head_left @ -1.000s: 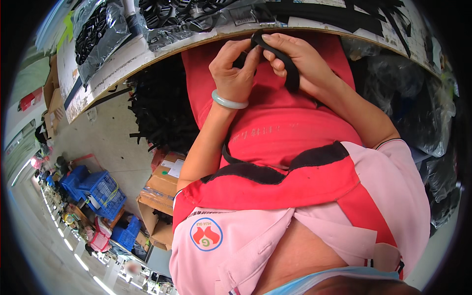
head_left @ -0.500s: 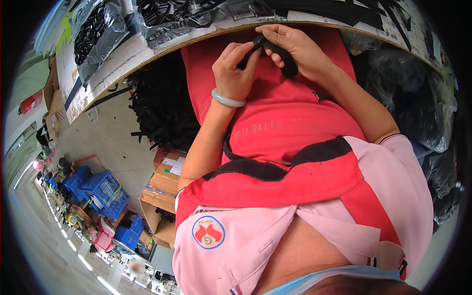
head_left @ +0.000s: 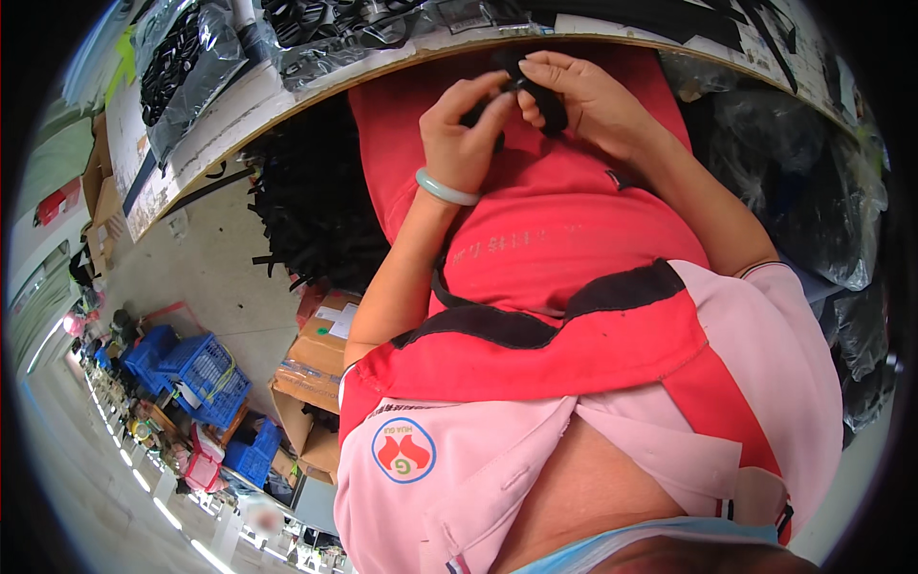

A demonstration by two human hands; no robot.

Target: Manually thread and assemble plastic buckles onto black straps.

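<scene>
Over my lap, close to the table edge, both hands hold a black webbing strap. My left hand, with a pale green bangle on its wrist, pinches one part of the strap between thumb and fingers; those fingertips are slightly blurred. My right hand is closed on the strap's other part, thumb on top, and a loop hangs below its fingers. A small dark piece sits between the fingertips, too blurred to name. The red apron lies beneath my hands.
The table curves ahead, bearing plastic bags of black buckle-like parts and black strips. A heap of black straps is under it at left. Cardboard boxes and blue crates stand left; clear plastic bags lie right.
The strap has shifted slightly up and left between my hands, and its hanging loop looks shorter. My left fingers have changed their pinch, and my right hand has turned a little.
</scene>
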